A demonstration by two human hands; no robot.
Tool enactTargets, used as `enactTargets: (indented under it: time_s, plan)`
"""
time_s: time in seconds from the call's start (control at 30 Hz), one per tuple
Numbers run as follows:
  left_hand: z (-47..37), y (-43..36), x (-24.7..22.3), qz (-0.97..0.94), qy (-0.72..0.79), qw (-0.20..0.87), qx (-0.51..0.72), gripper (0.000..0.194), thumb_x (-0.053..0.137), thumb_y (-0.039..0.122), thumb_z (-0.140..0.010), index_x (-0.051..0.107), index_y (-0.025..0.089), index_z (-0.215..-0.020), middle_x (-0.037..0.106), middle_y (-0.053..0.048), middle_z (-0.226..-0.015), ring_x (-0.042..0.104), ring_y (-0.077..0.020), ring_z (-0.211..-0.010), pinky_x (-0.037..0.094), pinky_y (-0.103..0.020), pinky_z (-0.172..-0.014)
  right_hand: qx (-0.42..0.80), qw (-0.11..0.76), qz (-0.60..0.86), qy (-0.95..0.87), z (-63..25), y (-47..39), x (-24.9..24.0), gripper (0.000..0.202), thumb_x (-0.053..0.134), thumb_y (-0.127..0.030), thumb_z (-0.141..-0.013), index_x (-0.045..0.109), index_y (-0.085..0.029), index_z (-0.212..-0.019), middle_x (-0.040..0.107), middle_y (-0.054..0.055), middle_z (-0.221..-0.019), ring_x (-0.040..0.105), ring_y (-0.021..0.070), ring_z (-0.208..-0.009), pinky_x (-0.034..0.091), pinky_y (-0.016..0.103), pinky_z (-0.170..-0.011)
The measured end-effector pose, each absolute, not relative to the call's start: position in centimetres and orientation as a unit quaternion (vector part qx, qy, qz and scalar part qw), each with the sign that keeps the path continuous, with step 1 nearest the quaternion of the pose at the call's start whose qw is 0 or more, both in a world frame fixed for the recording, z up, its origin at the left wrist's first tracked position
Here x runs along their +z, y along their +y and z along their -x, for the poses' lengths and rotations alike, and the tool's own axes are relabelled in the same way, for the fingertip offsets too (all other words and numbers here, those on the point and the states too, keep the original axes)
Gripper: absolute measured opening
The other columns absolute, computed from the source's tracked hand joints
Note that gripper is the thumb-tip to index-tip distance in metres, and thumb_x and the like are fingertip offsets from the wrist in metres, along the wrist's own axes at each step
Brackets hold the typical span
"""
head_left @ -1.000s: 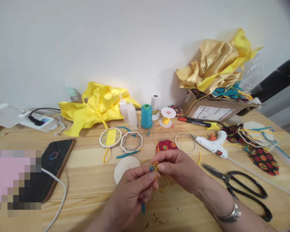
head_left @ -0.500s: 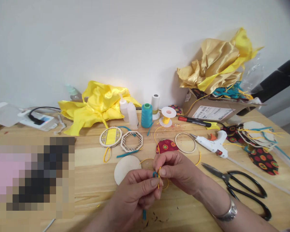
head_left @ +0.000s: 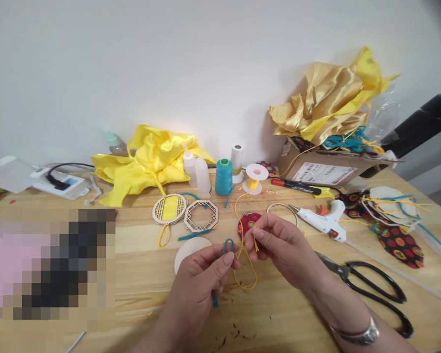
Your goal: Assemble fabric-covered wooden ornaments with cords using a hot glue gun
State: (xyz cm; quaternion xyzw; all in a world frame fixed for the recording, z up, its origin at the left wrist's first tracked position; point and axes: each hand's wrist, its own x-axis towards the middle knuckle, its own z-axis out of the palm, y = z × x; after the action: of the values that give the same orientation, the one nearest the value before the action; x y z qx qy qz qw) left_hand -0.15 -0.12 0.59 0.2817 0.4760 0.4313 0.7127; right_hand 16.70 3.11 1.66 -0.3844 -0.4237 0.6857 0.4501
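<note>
Pinched in my left hand is a teal cord, bent into a small loop above the thumb, with a tail hanging below the fingers. My right hand pinches a yellow cord whose short end hangs from the fingertips. A slack length of yellow cord curves between the hands and leads up to the white spool. Behind the right hand lies a red patterned fabric piece, partly covered. A pale round disc is partly hidden behind the left hand.
Black-handled scissors and a white glue gun lie to the right. Two wooden lattice frames sit left of centre. A teal thread cone, yellow satin and a cardboard box stand at the back.
My hands have moved apart, the right one shifting right with the yellow cord. The teal loop now stands free above my left fingers, separate from the yellow cord end.
</note>
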Motion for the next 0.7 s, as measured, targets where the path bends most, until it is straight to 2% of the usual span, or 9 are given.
enactTargets:
  time_s: [0.13,0.23,0.33,0.43,0.6,0.7]
  plan:
    - [0.2,-0.1,0.4,-0.278,0.498,0.697,0.435,0.021,0.075,0.03,-0.069,0.073,0.014,-0.082,0.063,-0.001,-0.067,0.028,-0.0017,-0.045,0.017,-0.019,-0.042,0.68,0.426,0.41,-0.434,-16.6,3.0,1.7,0.018,0.066,-0.027,-0.077,0.053,-0.015,-0.073,0.059,-0.004,-0.059,0.049,0.0052,-0.049,0.036,0.019,-0.048]
    - [0.2,-0.2,0.4,-0.287,0.508,0.687,0.433,0.021,0.074,0.031,-0.07,0.073,0.015,-0.083,0.061,0.001,-0.065,0.029,-0.0027,-0.046,0.02,-0.019,-0.043,0.688,0.39,0.42,-0.446,-16.2,2.8,1.9,0.02,0.067,-0.025,-0.075,0.053,-0.015,-0.084,0.059,-0.004,-0.057,0.048,0.0054,-0.047,0.037,0.019,-0.047]
    - [0.2,-0.3,0.4,-0.303,0.508,0.683,0.429,0.022,0.074,0.032,-0.071,0.074,0.016,-0.086,0.058,0.003,-0.06,0.029,-0.0037,-0.047,0.02,-0.019,-0.044,0.699,0.371,0.406,-0.456,-15.8,2.5,1.8,0.026,0.065,-0.023,-0.076,0.045,-0.018,-0.093,0.06,-0.006,-0.057,0.047,0.0059,-0.046,0.036,0.018,-0.046]
    - [0.3,-0.3,0.3,-0.312,0.511,0.68,0.424,0.024,0.074,0.034,-0.07,0.074,0.016,-0.086,0.058,0.003,-0.06,0.028,-0.0043,-0.047,0.02,-0.019,-0.043,0.707,0.358,0.392,-0.468,-15.5,2.2,1.5,0.026,0.063,-0.021,-0.078,0.041,-0.021,-0.092,0.059,-0.007,-0.057,0.047,0.0065,-0.047,0.035,0.018,-0.045]
    - [0.3,-0.3,0.2,-0.328,0.496,0.689,0.414,0.022,0.073,0.037,-0.071,0.073,0.015,-0.077,0.05,0.005,-0.051,0.028,-0.0055,-0.046,0.019,-0.021,-0.044,0.725,0.333,0.374,-0.473,-15.4,1.9,1.1,0.026,0.062,-0.02,-0.079,0.037,-0.022,-0.088,0.058,-0.008,-0.059,0.046,0.0068,-0.048,0.033,0.018,-0.046]
    - [0.3,-0.3,0.2,-0.339,0.485,0.696,0.406,0.02,0.07,0.035,-0.075,0.071,0.015,-0.073,0.053,0.003,-0.054,0.033,-0.006,-0.048,0.023,-0.02,-0.045,0.737,0.329,0.365,-0.464,-15.3,1.8,0.9,0.028,0.063,-0.023,-0.078,0.036,-0.023,-0.087,0.057,-0.008,-0.06,0.046,0.0069,-0.049,0.031,0.018,-0.045]
